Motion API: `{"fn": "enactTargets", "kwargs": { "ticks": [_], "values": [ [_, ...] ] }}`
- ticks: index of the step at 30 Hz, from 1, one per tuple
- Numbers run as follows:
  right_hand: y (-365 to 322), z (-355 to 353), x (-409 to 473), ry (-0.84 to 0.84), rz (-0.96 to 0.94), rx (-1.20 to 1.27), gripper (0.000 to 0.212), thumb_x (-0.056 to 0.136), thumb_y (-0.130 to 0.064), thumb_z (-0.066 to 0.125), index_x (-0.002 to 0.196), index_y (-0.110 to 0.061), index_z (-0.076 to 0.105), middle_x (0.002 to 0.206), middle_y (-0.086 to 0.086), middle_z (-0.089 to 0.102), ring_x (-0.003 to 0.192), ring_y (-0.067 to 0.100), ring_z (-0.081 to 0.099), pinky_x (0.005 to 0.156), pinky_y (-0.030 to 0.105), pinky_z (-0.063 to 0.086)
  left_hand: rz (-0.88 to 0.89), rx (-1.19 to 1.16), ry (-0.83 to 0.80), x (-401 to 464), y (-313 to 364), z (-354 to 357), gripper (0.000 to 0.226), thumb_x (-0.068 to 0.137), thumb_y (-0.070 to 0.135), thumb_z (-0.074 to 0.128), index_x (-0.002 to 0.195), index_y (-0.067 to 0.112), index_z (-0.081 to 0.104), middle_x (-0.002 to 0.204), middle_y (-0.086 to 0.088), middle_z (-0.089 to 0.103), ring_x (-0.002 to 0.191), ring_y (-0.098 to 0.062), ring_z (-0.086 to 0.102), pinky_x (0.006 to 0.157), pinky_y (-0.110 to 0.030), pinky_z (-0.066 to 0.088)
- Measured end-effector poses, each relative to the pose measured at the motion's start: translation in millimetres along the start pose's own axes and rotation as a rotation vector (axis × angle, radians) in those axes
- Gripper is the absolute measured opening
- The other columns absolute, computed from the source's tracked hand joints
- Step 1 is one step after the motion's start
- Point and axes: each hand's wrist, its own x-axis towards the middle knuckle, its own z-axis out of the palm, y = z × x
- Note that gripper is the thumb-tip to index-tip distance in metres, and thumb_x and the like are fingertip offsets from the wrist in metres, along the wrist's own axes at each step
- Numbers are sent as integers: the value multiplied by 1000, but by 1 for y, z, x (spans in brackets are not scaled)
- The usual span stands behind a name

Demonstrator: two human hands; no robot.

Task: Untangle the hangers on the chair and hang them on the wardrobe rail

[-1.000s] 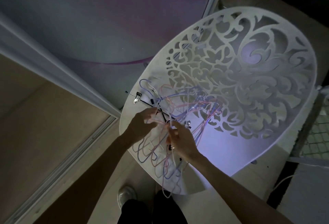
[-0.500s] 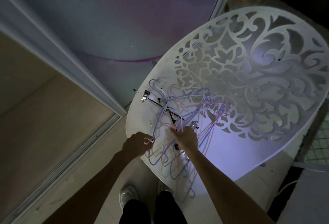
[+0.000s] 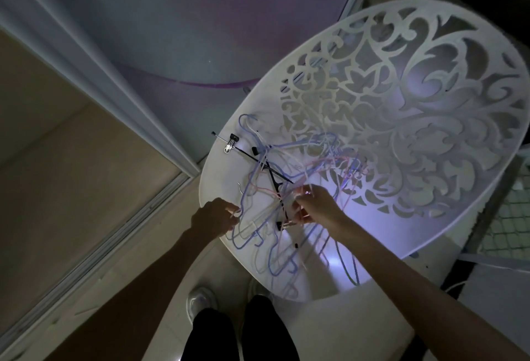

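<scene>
1. dim room; a white chair with a cut-out scroll-pattern back stands beside a sliding wardrobe door; no rail in view
2. tangled hangers, blue, pink and white wire plus a black clip hanger, lie heaped on the near-left part of the seat
3. left hand pinches a thin wire loop at the heap's left edge
4. right hand is curled round strands in the heap's middle
5. judgement: the gripped loop runs from the left hand rightwards into the knot; the right hand is nearer the knot, so pulling the hands apart should free it
</scene>
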Motion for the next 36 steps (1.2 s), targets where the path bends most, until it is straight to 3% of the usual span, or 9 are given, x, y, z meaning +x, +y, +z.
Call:
{"fn": "enactTargets", "kwargs": {
  "ticks": [4,9,12,17,24,29,32,34,36],
  "values": [
    [-21,0,-29,-211,-34,41,17,95,1,34,102,-4,49,62,8,50,33,7,48,48,21,39,-29,-77,-16,-1,0,11,29,79,30,73,104,16,69,74,5,72,63,3,68,70,-21,53],
    [-31,9,-37,-226,-21,-29,27,96,0,33,115,-6,50,60,5,46,34,10,43,42,18,35,-28,-106,6,-3,-2,17,31,81,29,71,109,16,69,107,-8,72,96,-21,70,94,-35,51],
    [-28,-17,-35,-171,45,68,16,96,-7,44,97,-10,60,57,5,42,25,5,35,32,11,27,-4,-40,21,-4,1,17,32,81,37,70,108,20,69,117,-3,68,110,-21,63,98,-33,48],
    [-9,-88,-39,-186,-131,-362,25,98,-12,43,102,3,62,33,-4,43,25,7,35,34,15,30,-59,67,105,-2,5,9,21,85,37,62,102,28,69,120,-1,63,114,-25,59,99,-31,45],
    [5,-165,-48,-54,-186,-861,22,98,-15,45,91,-22,64,62,-1,55,51,4,47,52,12,35,-65,179,-67,-3,-12,7,31,87,33,60,117,25,61,135,1,50,125,-20,49,106,-27,38],
    [-4,-179,-78,345,-333,-721,24,96,-25,49,82,-24,70,45,-4,43,44,4,45,51,19,33,12,151,-143,-16,21,-8,38,88,29,61,123,16,57,137,-3,50,126,-18,49,105,-24,37],
    [-16,-190,-85,404,-308,-609,27,96,-25,47,79,-26,68,63,12,54,60,18,49,52,20,34,36,32,-101,-19,53,-21,65,79,42,63,133,9,47,137,-10,50,127,-23,48,104,-27,38],
    [-22,-195,-88,393,-272,-436,30,98,-23,45,87,-14,72,61,20,48,51,14,42,45,18,28,21,-47,-64,-16,70,-25,81,79,44,63,143,7,31,145,-15,41,133,-27,42,108,-30,36],
    [-22,-199,-93,362,-208,-225,31,99,-21,42,94,-6,69,53,6,32,36,5,26,36,14,19,3,-71,-60,-9,81,-19,84,87,35,63,149,6,14,154,-15,26,140,-29,31,113,-33,29]
  ]
}}
